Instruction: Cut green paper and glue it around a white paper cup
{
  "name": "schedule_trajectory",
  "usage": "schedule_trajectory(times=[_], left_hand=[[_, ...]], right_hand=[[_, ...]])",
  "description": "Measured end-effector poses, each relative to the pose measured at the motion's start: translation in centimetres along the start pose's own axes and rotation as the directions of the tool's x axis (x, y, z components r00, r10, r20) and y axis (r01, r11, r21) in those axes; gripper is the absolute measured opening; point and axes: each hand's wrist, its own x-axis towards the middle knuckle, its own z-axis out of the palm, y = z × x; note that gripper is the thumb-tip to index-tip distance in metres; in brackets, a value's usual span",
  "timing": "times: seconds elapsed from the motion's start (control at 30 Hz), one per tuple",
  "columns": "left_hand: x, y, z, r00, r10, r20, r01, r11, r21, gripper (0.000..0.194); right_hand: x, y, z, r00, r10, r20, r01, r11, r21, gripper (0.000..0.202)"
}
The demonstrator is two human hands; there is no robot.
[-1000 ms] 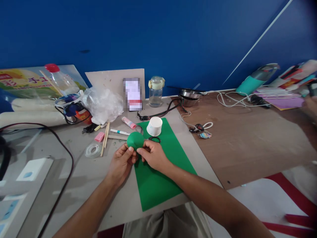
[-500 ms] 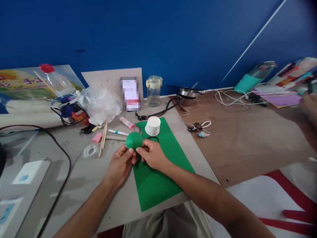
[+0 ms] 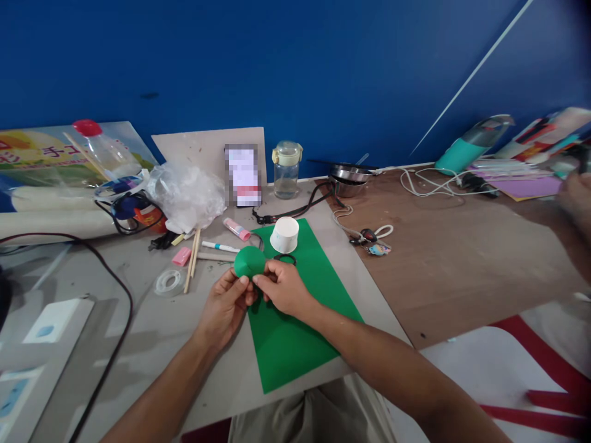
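Note:
A small round green paper piece [image 3: 249, 261], with a crease or slit toward its middle, is held up between both hands. My left hand [image 3: 227, 303] pinches its lower left edge between thumb and fingers. On its lower right edge, my right hand [image 3: 287, 288] is closed in a pinch. Beneath the hands lies a large green sheet [image 3: 300, 335]. An upturned white paper cup [image 3: 285, 235] stands on the sheet's far end, with a black ring [image 3: 286, 259] just in front of it.
Left of the hands are a tape roll [image 3: 168, 283], wooden sticks [image 3: 192, 261], a marker [image 3: 220, 247] and a glue stick [image 3: 236, 229]. Behind stand a phone [image 3: 243, 175] and a jar [image 3: 287, 171]. Keys [image 3: 369, 237] lie to the right. Another person's hand [image 3: 577, 197] shows at far right.
My hands and the green piece have hardly moved. The other person's hand at the far right has shifted slightly.

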Motion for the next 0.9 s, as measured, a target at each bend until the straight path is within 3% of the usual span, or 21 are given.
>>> schedule_trajectory(times=[0.47,0.73,0.9], left_hand=[[-0.01,0.18,0.32,1.0,-0.024,0.0,0.024,0.999,-0.029,0.022],[0.34,0.02,0.23,0.998,-0.066,0.025,0.068,0.993,-0.092,0.024],[0.41,0.04,0.1,0.999,-0.048,0.008,0.048,0.993,-0.112,0.032]], right_hand=[[0.1,0.56,0.12,1.0,-0.018,0.014,0.019,0.999,-0.045,0.021],[0.18,0.74,0.36,0.994,-0.106,-0.006,0.102,0.969,-0.227,0.025],[0.08,0.64,0.54,0.994,-0.112,0.011,0.111,0.965,-0.236,0.022]])
